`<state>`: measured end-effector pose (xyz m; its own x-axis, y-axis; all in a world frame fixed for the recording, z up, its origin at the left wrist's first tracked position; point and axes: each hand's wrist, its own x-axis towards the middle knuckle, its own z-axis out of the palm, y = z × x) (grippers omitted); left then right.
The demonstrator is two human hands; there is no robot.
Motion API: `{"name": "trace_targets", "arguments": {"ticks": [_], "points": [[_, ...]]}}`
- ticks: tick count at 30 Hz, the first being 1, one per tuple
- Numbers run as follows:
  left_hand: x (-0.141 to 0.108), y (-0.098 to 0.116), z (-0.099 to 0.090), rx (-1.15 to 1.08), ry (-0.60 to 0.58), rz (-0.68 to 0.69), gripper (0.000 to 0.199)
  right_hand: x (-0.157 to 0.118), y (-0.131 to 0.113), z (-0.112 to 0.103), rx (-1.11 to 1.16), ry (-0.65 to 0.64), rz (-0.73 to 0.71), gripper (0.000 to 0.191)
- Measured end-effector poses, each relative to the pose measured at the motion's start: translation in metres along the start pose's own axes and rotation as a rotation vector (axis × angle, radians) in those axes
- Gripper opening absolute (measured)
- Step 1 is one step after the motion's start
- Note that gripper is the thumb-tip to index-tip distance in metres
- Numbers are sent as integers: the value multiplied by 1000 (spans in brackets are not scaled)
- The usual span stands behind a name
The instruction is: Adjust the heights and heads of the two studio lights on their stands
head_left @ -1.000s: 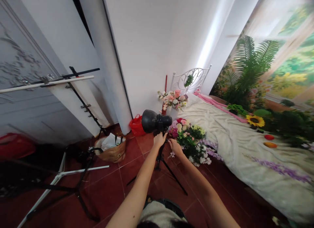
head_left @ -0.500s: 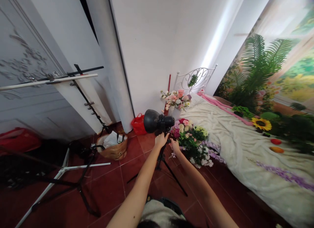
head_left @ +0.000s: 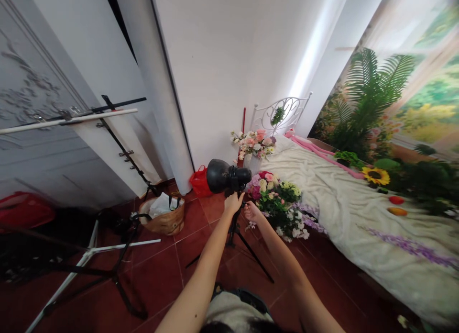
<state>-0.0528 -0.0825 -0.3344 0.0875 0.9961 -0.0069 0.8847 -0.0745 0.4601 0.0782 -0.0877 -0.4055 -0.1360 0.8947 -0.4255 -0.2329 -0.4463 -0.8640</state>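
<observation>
A black studio light with a wide bowl reflector stands in front of me, its reflector facing left. It sits on a dark light stand with splayed legs. Just beneath the lamp head, my left hand is wrapped around the top of the stand. My right hand is closed beside it, fingers pinched at a small dark knob on the stand's right side; the knob is mostly hidden by the fingers. Artificial flowers lie close behind my right hand.
A bed with a cream blanket spans the right. Further left are a wicker basket, a red bag and a white stand's legs on the red tiles. A flower vase stands near the white headboard.
The view has shifted slightly to the right. My right hand has turned a little, its fingers curling more tightly at the knob. My left hand keeps its hold on the stand.
</observation>
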Motion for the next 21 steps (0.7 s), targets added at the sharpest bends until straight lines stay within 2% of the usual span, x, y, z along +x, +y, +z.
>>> {"name": "trace_targets", "arguments": {"ticks": [2, 5, 8, 12, 17, 21], "points": [[0, 0, 1, 0, 3, 8, 59, -4, 6, -2, -160, 143, -49, 35], [1, -1, 3, -1, 9, 17, 60, -14, 10, -10, -496, 300, -275, 35], [1, -1, 4, -4, 26, 21, 59, -23, 11, -20, -826, 295, -502, 33], [1, -1, 4, -4, 12, 6, 59, -27, 11, -24, -1142, 263, -582, 33], [-2, 3, 0, 15, 15, 7, 60, -18, 14, -23, -1373, 289, -645, 34], [-6, 8, -8, 55, -13, -30, 60, -5, 21, -29, -1426, 287, -729, 33]]}}
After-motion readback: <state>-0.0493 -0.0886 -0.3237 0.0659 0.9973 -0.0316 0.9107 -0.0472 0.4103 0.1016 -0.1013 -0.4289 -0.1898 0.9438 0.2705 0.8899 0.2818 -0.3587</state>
